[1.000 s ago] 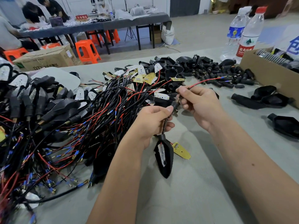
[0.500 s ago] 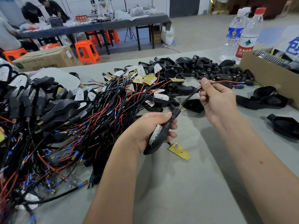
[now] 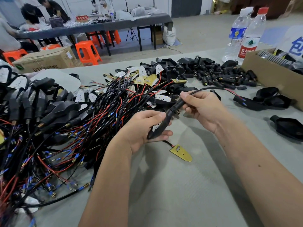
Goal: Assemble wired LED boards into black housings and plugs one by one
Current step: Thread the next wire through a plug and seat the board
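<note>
Left of hands: wire heap (image 3: 68,128) | beyond: plugs (image 3: 221,74) | right: cardboard box (image 3: 270,76)

Assembly workshop, hall-sized, with concrete floor. Grey table (image 3: 164,185) held heaped wired boards (image 3: 68,128), loose plugs (image 3: 218,76) and a parts carton (image 3: 270,74). Behind, workers (image 3: 49,10) sat at a second bench (image 3: 98,27) with orange stools (image 3: 87,52).

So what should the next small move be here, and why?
Probably push the plug down onto the neck of the black housing. The right hand pinches the plug on the wire, the left hand holds the housing, and the two already meet.
</note>
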Demonstrator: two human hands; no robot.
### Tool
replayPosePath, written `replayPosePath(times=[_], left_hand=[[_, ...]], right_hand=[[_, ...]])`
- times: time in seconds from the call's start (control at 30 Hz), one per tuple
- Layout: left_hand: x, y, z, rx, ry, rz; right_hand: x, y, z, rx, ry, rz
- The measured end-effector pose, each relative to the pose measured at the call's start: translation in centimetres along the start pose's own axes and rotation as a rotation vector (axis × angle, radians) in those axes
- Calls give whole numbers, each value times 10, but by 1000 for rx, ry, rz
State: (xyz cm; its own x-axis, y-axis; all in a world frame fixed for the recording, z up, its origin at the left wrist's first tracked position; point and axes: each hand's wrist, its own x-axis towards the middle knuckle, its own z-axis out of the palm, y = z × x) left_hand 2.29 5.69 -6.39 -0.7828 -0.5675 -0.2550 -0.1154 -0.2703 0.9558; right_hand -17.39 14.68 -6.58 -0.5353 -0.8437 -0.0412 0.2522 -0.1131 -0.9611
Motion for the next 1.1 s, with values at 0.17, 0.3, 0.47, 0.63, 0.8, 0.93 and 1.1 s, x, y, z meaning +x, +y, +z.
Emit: replayPosePath(times=[0.17,0.3,0.47,0.63,0.8,0.93,1.1], left_hand=[[4,-3,-7,15,79,95],[6,-4,-9,-25,92,126],[6,-4,-11,-21,146,147],[5,-2,-8,13,221,253],[4,-3,-4,105,251,396],[4,-1,-4,142,243,444],[2,3,-3,331,291,563]], right_hand=[[-2,0,0,66,-46,2],[-3,0,1,101,-118,-21],[-7,-1,1,130,-193,-32],[-8,-2,4,120,-150,-59],[-7,-1,8,96,-53,-91],[-8,-1,9,115,-63,-113],[-8,0,7,81,-72,-147]])
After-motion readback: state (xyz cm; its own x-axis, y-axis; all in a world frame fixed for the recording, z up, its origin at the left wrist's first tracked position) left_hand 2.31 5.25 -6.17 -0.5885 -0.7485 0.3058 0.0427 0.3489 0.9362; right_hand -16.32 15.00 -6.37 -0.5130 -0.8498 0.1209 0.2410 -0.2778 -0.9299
